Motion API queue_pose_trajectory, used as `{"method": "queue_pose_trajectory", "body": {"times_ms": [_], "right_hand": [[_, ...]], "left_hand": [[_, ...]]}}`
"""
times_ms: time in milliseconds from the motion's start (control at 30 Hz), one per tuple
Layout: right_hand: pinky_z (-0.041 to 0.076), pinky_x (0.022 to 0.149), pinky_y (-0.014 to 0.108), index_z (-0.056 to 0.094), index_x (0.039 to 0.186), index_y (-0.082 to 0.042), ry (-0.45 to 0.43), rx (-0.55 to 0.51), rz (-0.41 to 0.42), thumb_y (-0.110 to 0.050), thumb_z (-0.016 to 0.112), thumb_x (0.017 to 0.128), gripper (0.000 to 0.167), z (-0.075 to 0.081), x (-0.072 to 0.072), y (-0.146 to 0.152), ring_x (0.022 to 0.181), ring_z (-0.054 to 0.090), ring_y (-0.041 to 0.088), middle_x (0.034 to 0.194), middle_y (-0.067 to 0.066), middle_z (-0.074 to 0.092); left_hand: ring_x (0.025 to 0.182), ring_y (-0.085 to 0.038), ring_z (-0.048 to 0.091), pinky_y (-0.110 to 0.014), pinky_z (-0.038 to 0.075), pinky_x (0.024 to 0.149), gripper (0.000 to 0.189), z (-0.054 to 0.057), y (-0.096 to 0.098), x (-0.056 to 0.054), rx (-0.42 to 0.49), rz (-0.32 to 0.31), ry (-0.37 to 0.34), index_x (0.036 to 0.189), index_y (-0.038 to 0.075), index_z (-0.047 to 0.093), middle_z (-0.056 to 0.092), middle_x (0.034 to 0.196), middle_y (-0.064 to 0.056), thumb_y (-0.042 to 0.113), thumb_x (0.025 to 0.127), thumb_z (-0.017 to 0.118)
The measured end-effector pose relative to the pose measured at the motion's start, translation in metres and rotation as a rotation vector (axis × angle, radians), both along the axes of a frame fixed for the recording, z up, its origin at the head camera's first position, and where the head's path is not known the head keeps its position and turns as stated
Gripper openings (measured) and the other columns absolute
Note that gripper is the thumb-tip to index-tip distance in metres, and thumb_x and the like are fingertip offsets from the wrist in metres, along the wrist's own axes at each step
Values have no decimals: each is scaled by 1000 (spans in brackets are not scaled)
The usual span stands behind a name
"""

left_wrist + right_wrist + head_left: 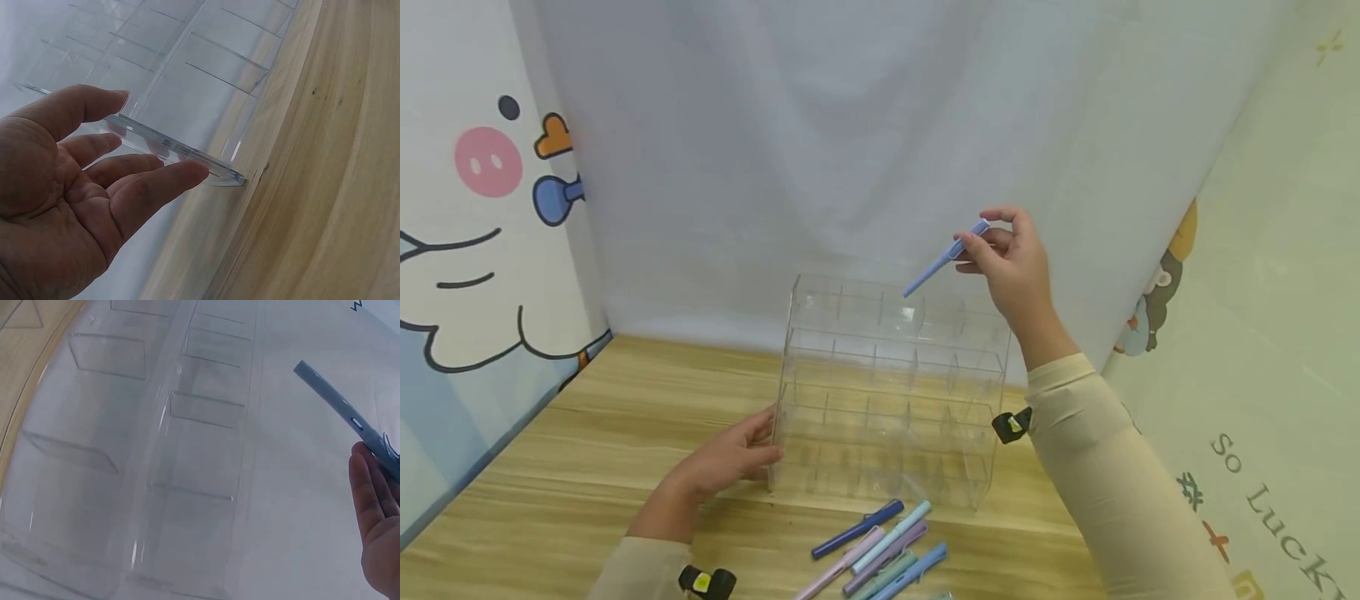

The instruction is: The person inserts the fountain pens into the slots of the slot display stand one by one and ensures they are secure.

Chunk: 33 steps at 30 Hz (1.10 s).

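My right hand (1018, 267) pinches a periwinkle-blue pen (943, 262) above the top tier of a clear acrylic rack (880, 343). The pen slants down to the left, apart from the rack. In the right wrist view, the pen's (337, 401) barrel and part of its clip show; the rest of it and some fingers are cut off. At the rack's left side, my left hand (726, 458) holds the side panel. The left wrist view shows the thumb over the panel's edge (181, 148) and the other fingers along its outer face.
Several pens lie in a loose pile in front of the rack, among them a dark blue pen (857, 530), a purple pen (886, 557) and a light blue pen (913, 571). A white cloth (700, 208) hangs behind the wooden table (587, 442).
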State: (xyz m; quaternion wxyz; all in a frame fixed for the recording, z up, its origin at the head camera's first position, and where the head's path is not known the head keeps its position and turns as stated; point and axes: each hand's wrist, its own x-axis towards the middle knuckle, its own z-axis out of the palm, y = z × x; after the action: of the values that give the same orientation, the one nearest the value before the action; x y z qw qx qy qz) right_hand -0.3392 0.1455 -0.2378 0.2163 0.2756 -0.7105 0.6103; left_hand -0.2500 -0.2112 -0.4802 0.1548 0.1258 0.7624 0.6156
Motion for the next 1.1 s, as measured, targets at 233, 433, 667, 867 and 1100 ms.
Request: {"method": "queue_pose_trajectory", "body": {"times_ms": [233,433,667,867,1100], "right_hand": [[61,76,35,47,121,-4,10,-56,-38,-10,64,95,31,-18,-10,-21,83,74,25,100,25,68],[60,77,34,46,124,-1,-32,-16,-56,-11,63,96,34,-36,-13,-31,86,73,25,104,25,68],[61,76,35,47,124,-1,-59,-12,-35,-14,62,97,33,-47,-16,-36,86,73,25,106,26,68],[60,79,34,49,121,-1,-92,-13,-22,-16,60,99,29,-56,-17,-35,88,72,28,108,25,68],[60,80,32,51,118,2,-103,24,-41,-17,61,98,30,-60,-16,-33,90,72,29,108,24,69]], "left_hand": [[140,-44,35,-46,51,98,81,0,4,1,6,3,-11,159,15,12,16,162,-21,26,97,63],[141,-44,34,-46,51,99,79,1,8,0,12,-15,-2,159,16,12,15,162,-20,25,98,61],[143,-43,31,-46,51,98,81,1,9,-1,2,-7,-4,159,15,11,13,163,-19,28,97,63],[140,-45,34,-47,51,99,85,0,10,-1,5,-24,4,159,15,10,14,163,-20,32,96,64],[138,-45,37,-47,51,99,81,1,13,-2,9,-32,4,159,15,9,14,162,-22,26,98,61]]}}
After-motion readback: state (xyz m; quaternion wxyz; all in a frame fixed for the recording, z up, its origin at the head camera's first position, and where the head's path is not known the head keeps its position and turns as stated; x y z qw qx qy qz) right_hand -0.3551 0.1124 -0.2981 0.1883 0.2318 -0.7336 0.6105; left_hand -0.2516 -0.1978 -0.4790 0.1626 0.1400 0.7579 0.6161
